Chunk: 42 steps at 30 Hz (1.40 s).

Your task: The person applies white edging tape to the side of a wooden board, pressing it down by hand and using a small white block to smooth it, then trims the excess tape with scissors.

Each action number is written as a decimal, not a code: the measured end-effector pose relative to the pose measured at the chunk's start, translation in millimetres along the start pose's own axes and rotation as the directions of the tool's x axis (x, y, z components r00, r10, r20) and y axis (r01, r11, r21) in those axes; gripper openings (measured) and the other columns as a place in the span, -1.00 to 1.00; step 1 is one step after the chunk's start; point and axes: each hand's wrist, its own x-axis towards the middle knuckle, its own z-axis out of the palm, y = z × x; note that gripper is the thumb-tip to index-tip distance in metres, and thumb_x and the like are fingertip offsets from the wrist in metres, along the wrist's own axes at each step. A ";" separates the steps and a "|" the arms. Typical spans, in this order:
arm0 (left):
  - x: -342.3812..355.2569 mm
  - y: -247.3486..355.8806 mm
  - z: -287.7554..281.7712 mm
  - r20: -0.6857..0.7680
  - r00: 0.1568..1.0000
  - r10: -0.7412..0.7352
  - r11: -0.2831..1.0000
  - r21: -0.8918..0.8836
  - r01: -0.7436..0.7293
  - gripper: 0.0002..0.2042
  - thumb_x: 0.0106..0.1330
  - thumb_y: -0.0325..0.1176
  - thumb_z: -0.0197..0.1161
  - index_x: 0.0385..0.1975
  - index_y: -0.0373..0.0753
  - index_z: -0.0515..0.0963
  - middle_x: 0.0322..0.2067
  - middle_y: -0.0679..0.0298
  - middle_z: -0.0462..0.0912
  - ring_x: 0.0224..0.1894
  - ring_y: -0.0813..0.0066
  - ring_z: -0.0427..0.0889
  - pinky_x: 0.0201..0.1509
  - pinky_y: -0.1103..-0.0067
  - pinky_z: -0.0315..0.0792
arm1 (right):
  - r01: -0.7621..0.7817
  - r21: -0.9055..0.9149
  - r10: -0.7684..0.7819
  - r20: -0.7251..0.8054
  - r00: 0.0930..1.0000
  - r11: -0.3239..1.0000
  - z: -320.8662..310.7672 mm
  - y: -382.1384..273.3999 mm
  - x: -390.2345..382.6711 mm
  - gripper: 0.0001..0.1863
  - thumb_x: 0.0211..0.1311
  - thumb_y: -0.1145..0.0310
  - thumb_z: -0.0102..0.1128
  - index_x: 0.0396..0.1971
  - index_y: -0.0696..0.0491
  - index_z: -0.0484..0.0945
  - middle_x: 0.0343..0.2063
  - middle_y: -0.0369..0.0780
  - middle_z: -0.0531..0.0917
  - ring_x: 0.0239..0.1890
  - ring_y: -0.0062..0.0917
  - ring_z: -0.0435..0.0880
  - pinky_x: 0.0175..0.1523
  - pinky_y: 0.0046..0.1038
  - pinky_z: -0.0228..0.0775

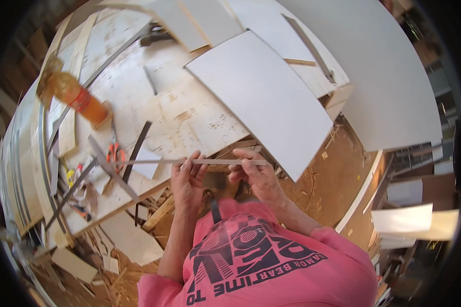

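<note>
Tabletop [153,110]: a big worn plywood surface, scratched and stained, is carrying everything; the person is standing at its near edge, looking down.
White panel [264,100]: 1 large flat sheet is lying tilted across the tabletop's right end, overhanging the edge, with more pale sheets resting behind it.
Floor [338,176]: brown boards below the panel are lying scattered with splinters and offcuts.
Pink shirt [261,261]: the person's chest is filling the lower middle, both forearms reaching up from it.
Bottle [74,94]: 1 amber plastic bottle is lying on its side far left, well apart from the hands.
Thin strip [194,162]: a long narrow grey strip is being held level, just above the tabletop's near edge, likely so it can be looked over along its length.
Left hand [188,180]: its fingers are closing around the strip near the middle, steadying it.
Right hand [253,173]: its fingers are pinching the strip's right end, keeping it straight.
Scissors [116,153]: an orange-handled pair is lying beside the strip's left tip, among dark loose slats.
</note>
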 end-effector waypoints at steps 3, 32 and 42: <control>-16.3 -5.5 15.7 0.039 0.999 -0.036 0.999 0.005 0.036 -0.84 0.40 -0.45 0.01 -0.08 -0.22 0.34 -0.04 -0.02 0.54 -0.02 0.19 0.60 -0.05 0.40 0.60 | 0.057 -0.121 -0.064 -0.057 0.996 0.991 -13.3 -26.7 4.1 -0.61 0.43 0.18 -0.06 -0.01 0.21 0.47 -0.32 -0.18 0.62 -0.34 -0.56 0.65 -0.18 -0.54 0.56; -184.5 69.7 -96.7 -0.307 0.773 0.555 0.641 0.750 -0.162 -0.69 0.42 -0.31 -0.04 0.09 -0.26 0.37 -0.47 0.30 0.58 -0.47 0.57 0.51 -0.32 0.59 0.44 | 0.616 -0.730 0.131 0.670 0.731 0.298 247.7 158.2 214.4 -0.54 0.16 0.24 0.11 0.07 0.04 0.42 -0.23 -0.02 0.62 -0.16 -0.20 0.62 -0.04 -0.25 0.42; -218.1 41.9 -128.4 -0.439 0.670 0.599 0.722 0.658 -0.215 -0.67 0.42 -0.27 -0.05 0.11 -0.21 0.36 -0.43 0.31 0.56 -0.44 0.56 0.51 -0.31 0.57 0.42 | 0.451 -0.830 0.312 0.546 0.778 0.328 281.4 205.5 229.2 -0.39 -0.09 0.45 0.16 0.09 0.03 0.31 -0.20 -0.06 0.54 -0.47 -0.36 0.60 -0.44 -0.38 0.43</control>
